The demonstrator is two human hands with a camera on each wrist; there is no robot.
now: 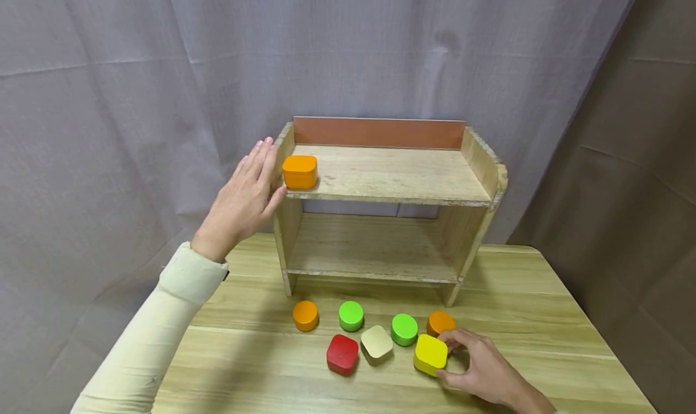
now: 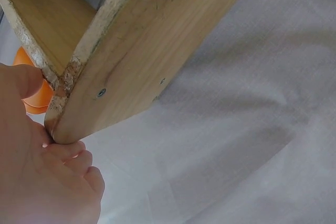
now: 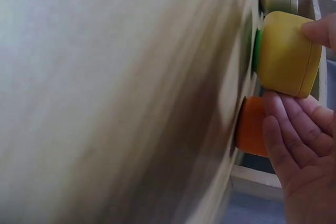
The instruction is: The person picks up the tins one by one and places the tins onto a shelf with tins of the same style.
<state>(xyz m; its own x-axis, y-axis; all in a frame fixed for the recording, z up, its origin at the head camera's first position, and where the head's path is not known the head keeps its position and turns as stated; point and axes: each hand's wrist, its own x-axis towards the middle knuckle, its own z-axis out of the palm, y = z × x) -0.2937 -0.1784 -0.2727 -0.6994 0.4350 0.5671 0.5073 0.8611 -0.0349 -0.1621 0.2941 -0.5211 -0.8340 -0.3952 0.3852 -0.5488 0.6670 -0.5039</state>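
A small two-level wooden shelf [image 1: 380,172] stands on the table. My left hand [image 1: 244,190] rests against its left side panel [image 2: 131,56], fingers straight along the outside and thumb by the front edge. Just beside that thumb, an orange rounded-square box [image 1: 300,172] sits on the top level. At the front right, my right hand [image 1: 481,368] pinches a yellow rounded-square box [image 1: 431,355] between thumb and fingers; a lid seam shows on the yellow box [image 3: 286,53] in the right wrist view. Behind those fingers is a round orange box [image 1: 440,323].
On the table [image 1: 533,317] before the shelf lie another round orange box [image 1: 306,315], two round green boxes [image 1: 351,316] [image 1: 404,329], a red box [image 1: 342,354] and a beige box [image 1: 377,344]. Grey curtains [image 1: 370,45] hang behind.
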